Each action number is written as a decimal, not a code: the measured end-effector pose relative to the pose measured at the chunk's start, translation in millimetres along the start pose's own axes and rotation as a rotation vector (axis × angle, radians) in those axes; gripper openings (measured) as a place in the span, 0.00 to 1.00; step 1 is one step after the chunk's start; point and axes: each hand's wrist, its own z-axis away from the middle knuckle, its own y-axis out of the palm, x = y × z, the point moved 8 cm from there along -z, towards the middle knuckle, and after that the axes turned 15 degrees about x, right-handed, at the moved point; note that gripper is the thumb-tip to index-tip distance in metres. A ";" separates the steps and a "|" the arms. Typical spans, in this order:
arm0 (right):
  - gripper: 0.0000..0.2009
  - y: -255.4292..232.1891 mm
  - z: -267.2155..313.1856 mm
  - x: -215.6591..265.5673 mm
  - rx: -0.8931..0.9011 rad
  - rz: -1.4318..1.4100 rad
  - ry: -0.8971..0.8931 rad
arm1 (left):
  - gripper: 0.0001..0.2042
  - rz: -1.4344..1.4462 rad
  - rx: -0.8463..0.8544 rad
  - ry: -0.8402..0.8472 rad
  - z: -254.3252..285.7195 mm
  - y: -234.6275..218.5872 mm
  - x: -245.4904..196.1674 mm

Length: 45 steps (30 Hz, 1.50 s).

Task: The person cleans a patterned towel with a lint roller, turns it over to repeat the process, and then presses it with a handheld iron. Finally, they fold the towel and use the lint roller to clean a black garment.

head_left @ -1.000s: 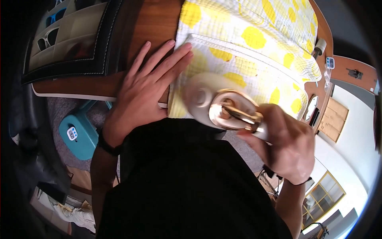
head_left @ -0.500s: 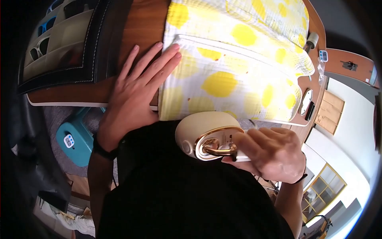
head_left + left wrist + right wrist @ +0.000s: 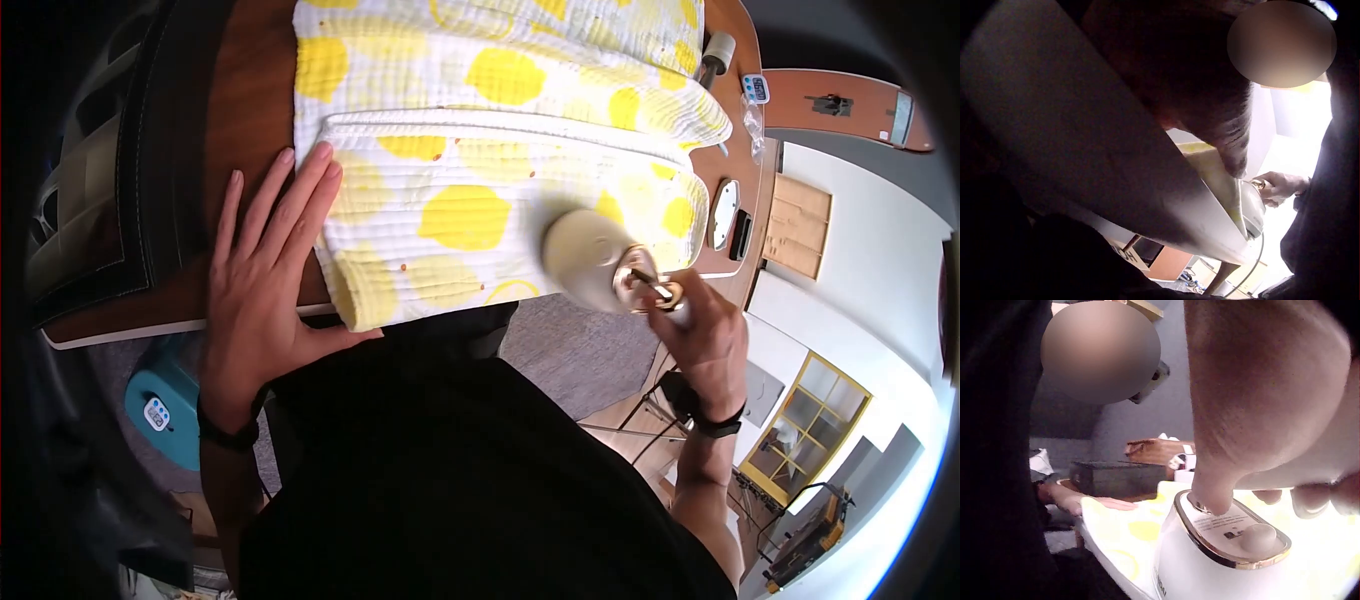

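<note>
A white cloth with yellow lemon-like spots lies on the wooden table, its front edge at the table's near side. My left hand is spread flat at the cloth's left edge, fingertips on its border and thumb by the front corner. In my right hand I grip the handle of a cream-white handheld garment steamer with gold trim. The steamer, blurred in the head view, overlaps the cloth's front right part. In the right wrist view, my thumb curls over the steamer's gold-rimmed end, by a round knob.
A dark stitched case lies on the table's left. Beyond the cloth, at the right end, are a white-headed roller, a small timer and an oval white object. A teal stool stands below the table; the steamer's cord hangs down.
The steamer swung from the cloth back toward my body past the front edge, then out over the cloth's right front. My left hand stays at the cloth's left edge while the head view shifts.
</note>
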 end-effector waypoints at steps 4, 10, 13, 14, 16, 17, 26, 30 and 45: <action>0.14 5.4 12.8 -69.8 -0.048 -0.049 0.257 | 0.55 0.006 -0.001 -0.020 -0.8 1.3 0.5; 0.16 15.1 39.0 -161.1 -0.087 -0.048 0.487 | 0.52 -0.026 -0.011 -0.031 -2.4 -2.0 -4.2; 0.18 5.7 48.6 -159.0 -0.116 0.056 0.547 | 0.49 -0.041 -0.034 -0.023 -2.7 -2.6 -9.1; 0.17 3.1 49.0 -154.3 -0.131 0.080 0.526 | 0.46 -0.081 -0.054 0.006 -1.9 -2.6 -14.1; 0.17 0.8 47.4 -144.7 -0.144 0.098 0.504 | 0.34 -0.123 -0.054 0.068 0.7 -4.9 -27.4; 0.16 1.8 45.1 -140.5 -0.153 -0.040 0.460 | 0.34 -0.127 -0.048 0.067 0.7 -7.1 -33.0; 0.17 5.0 -3.6 -157.8 -0.224 -0.135 0.315 | 0.15 -0.047 0.021 0.156 -1.5 9.3 -29.2; 0.18 -9.4 -8.5 -161.7 -0.240 -0.026 0.411 | 0.14 0.080 0.014 0.147 -0.2 -1.7 -29.5; 0.15 -38.6 37.7 -104.1 -0.520 -0.597 0.236 | 0.09 0.477 -0.421 -0.268 -18.8 -26.1 15.0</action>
